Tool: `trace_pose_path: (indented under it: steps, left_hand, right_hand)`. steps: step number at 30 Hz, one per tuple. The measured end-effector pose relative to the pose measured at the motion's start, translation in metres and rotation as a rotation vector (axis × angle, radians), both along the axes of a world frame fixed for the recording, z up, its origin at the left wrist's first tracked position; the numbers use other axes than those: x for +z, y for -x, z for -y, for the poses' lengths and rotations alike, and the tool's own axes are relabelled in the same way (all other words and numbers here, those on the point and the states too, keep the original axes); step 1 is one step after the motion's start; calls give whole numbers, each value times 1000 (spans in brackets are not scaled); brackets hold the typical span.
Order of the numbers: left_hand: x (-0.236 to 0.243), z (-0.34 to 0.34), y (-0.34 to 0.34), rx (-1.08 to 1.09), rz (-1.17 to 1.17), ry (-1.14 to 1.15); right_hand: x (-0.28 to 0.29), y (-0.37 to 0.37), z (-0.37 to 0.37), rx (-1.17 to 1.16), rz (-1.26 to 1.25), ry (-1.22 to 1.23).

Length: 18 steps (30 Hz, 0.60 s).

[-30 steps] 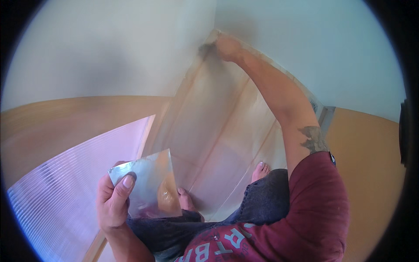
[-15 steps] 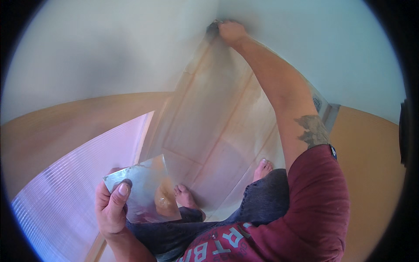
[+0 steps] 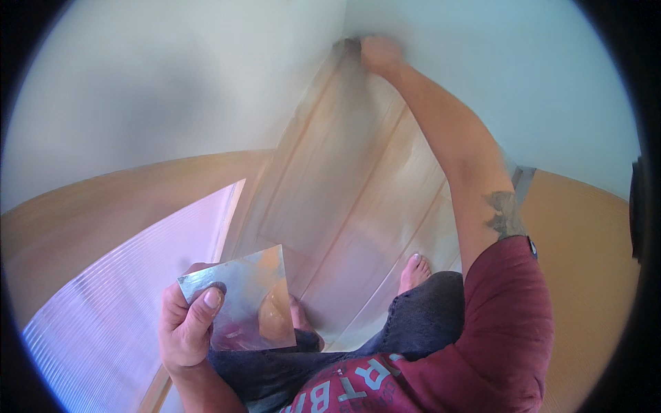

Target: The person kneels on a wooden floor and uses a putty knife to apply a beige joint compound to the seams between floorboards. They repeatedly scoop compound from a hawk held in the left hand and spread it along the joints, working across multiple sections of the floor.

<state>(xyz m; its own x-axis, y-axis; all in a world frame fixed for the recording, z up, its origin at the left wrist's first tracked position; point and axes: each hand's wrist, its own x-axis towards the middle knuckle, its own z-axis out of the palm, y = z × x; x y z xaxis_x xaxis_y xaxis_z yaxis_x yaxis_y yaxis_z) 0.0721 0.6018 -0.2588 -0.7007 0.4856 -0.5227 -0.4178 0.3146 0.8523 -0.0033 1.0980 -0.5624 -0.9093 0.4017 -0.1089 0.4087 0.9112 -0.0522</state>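
Observation:
Between the thumb and fingers of my left hand (image 3: pixel 189 320) is a thin square metal plate (image 3: pixel 237 303), tilted up toward me. A smooth lump of tan putty (image 3: pixel 275 315) sticks to its right side, and thinner smears cover other parts. My right arm reaches far forward, where my right hand (image 3: pixel 381 56) is closed low against the wall, close to the corner. A small dark thing (image 3: pixel 349 48) juts from the left side of that hand; blur hides its exact kind.
Pale walls (image 3: pixel 206 82) meet at the far corner. Beneath me lies a wood-look plank floor (image 3: pixel 344 172), with my bare feet (image 3: pixel 414 274) on it. A translucent ribbed sheet (image 3: pixel 131 289) and a tan surface (image 3: pixel 138 175) lie left; another tan surface (image 3: pixel 578 275) is right.
My right hand has slid a little to the right along the wall with the dark thing. The plate in my left hand has shifted slightly right and covers more of my left foot.

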Motion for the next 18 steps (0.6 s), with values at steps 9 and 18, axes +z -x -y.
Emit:
trace_pose_path:
  steps: [9, 18]
  left_hand:
    - [5, -4, 2, -19, 4, 12]
    - [8, 4, -5, -71, -72, 7]
  right_hand:
    - [6, -5, 39, 225, 47, -29]
    - [-7, -12, 20, 38, 17, 39]
